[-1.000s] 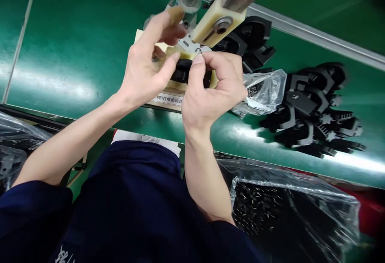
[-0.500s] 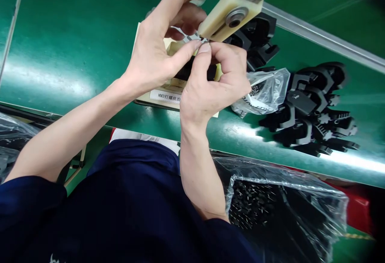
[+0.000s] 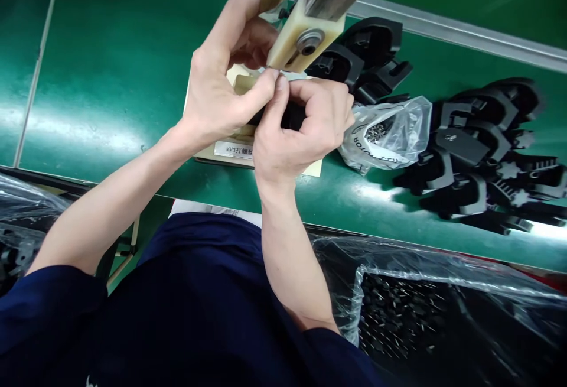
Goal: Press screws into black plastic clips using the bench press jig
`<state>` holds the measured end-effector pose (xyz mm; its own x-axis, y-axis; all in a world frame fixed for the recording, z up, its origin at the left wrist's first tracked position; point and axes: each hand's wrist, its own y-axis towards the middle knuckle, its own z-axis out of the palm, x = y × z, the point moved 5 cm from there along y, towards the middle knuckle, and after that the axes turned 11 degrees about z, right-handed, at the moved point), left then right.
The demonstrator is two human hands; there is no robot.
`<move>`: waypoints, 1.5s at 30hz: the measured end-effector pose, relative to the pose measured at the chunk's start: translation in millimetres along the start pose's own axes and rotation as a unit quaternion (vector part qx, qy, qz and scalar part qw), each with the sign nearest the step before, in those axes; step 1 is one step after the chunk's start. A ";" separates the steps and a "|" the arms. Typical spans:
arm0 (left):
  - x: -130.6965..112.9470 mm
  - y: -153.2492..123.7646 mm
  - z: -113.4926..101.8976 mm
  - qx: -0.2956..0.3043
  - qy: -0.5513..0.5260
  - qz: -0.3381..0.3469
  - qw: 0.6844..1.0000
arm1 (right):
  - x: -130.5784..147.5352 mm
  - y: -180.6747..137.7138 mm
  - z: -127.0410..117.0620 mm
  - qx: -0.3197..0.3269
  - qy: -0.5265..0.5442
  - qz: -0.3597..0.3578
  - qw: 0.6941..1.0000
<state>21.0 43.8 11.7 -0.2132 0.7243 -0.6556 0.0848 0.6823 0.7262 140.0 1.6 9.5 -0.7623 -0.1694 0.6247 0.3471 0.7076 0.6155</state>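
My left hand [image 3: 221, 88] and my right hand [image 3: 299, 133] meet over a cream jig [image 3: 234, 150] with a printed label, lying on the green belt [image 3: 110, 80]. Both thumbs and forefingers pinch together at one spot above a black plastic part [image 3: 290, 116] seated in the jig. What sits between the fingertips is too small to make out. My left forefinger wears a tan finger cot and reaches up beside the cream block [image 3: 305, 41] of a hanging tool. My right hand's other fingers curl over the black part.
A small clear bag of screws [image 3: 385, 133] lies right of the jig. Black plastic parts are heaped behind the jig [image 3: 372, 50] and at the right [image 3: 482, 150]. A large plastic bag of dark pieces [image 3: 420, 310] sits below the belt's near edge.
Both hands rose from the jig and drew together; the thumbs and forefingers now pinch at one point under the tool's cream block. The view shifted slightly.
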 end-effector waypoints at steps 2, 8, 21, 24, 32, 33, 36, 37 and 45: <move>5.4 -2.8 1.2 0.000 0.026 -0.027 0.999 | -5.7 0.4 3.7 0.033 -0.022 0.004 0.999; -1.5 -0.4 3.2 0.006 0.029 -0.003 1.000 | -1.7 5.2 -1.2 -0.026 -0.044 -0.030 0.998; -12.4 3.8 1.5 0.050 0.089 0.031 0.994 | 0.3 15.7 -5.3 0.059 -0.031 0.010 0.998; -20.4 6.1 -0.1 0.012 0.047 0.076 0.996 | 1.0 18.7 -6.3 0.075 -0.048 0.014 0.996; -19.2 10.2 -0.6 0.026 0.110 0.127 0.985 | -10.0 17.2 2.6 0.199 0.039 0.063 0.977; -16.6 10.3 0.1 0.030 0.117 0.112 0.986 | -11.7 16.6 3.3 0.202 0.044 0.063 0.976; -8.0 7.9 1.2 0.021 0.124 0.057 0.990 | -15.2 15.6 4.9 0.190 0.051 0.054 0.979; -5.7 6.4 1.0 0.013 0.126 0.044 0.991 | -15.9 15.4 5.6 0.187 0.054 0.052 0.980; -8.5 -2.8 2.0 0.063 0.136 -0.002 0.989 | -13.1 15.6 4.3 0.151 0.039 0.031 0.987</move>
<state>24.5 35.9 14.7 -0.4658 0.6803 -0.5659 0.1999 0.7039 0.6816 153.1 17.8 8.8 -0.6959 -0.1646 0.6991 0.2033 0.8885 0.4115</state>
